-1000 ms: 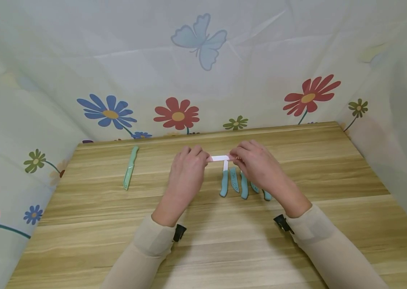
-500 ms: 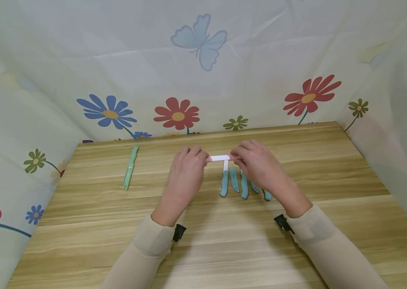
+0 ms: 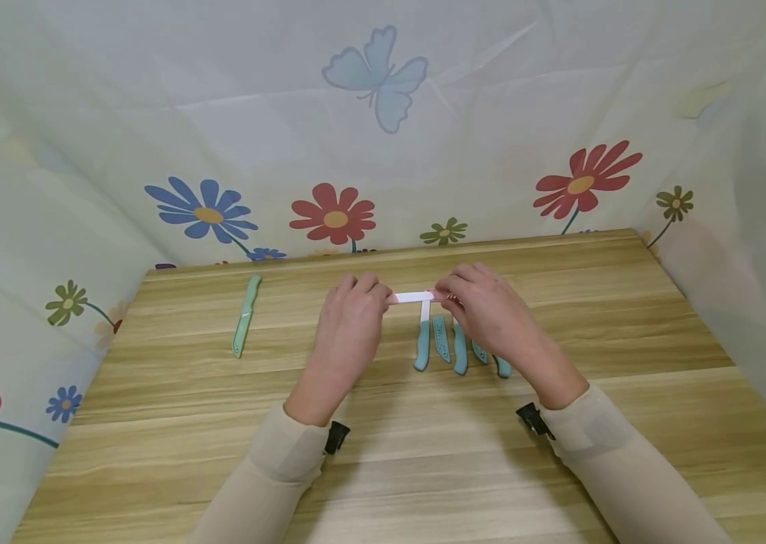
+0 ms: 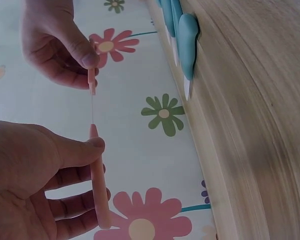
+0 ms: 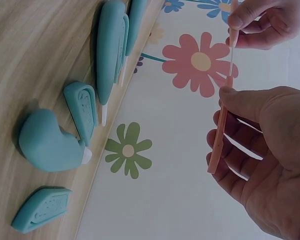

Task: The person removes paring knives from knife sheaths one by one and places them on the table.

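In the head view my left hand (image 3: 352,321) and right hand (image 3: 492,313) face each other above the table. The left one grips the pink handle (image 4: 100,195) of a small knife between thumb and fingers. A slim pink sheath (image 5: 218,135) is pinched by the right. Between them shows the knife's white blade (image 3: 413,298), its far end at the sheath's mouth; how deep it sits inside is hidden. Below the hands lie teal-handled knives with white blades, one knife (image 3: 422,344) leftmost, and teal sheaths, one sheath (image 3: 440,338) beside it. My right hand partly covers this row.
A green knife (image 3: 245,317) in its sheath lies apart at the left of the wooden table (image 3: 410,468). Behind the table's far edge hangs a white flowered curtain (image 3: 254,113), which also runs along both sides. Black straps (image 3: 337,438) sit at the wrists.
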The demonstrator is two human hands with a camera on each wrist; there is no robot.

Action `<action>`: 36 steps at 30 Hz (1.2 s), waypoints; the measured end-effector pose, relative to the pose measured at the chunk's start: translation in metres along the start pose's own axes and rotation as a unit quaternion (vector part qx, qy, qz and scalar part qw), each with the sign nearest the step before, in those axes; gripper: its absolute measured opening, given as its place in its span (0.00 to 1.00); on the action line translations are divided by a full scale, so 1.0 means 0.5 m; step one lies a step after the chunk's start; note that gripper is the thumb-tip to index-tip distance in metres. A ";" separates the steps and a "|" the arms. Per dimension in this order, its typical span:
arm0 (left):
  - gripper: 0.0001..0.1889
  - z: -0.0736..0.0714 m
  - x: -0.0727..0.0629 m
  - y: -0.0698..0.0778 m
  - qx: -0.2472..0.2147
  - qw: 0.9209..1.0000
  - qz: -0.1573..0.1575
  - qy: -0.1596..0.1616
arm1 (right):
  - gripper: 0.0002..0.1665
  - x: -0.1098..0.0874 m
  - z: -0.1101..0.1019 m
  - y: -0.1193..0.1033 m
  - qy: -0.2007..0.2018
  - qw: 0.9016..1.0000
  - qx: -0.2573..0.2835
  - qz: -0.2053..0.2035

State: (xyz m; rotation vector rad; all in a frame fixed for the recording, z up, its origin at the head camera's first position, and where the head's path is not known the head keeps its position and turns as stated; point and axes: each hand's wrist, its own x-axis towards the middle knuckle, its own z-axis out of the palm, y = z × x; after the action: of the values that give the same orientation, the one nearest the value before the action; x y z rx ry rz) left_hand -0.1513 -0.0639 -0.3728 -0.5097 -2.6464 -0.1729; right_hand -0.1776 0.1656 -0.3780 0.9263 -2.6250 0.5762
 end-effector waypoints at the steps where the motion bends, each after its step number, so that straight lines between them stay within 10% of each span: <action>1: 0.12 0.000 0.000 0.000 0.001 1.000 0.000 0.000 | 0.11 0.000 0.000 0.000 -0.001 1.000 0.000 0.001; 36: 0.12 -0.004 0.003 -0.001 0.000 1.000 -0.007 0.002 | 0.11 0.004 -0.004 0.000 -0.005 1.000 -0.001 0.007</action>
State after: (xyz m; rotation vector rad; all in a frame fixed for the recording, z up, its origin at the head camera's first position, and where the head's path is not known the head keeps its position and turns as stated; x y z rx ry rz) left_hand -0.1518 -0.0642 -0.3703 -0.4905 -2.6462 -0.1768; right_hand -0.1790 0.1653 -0.3753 0.9126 -2.6425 0.5743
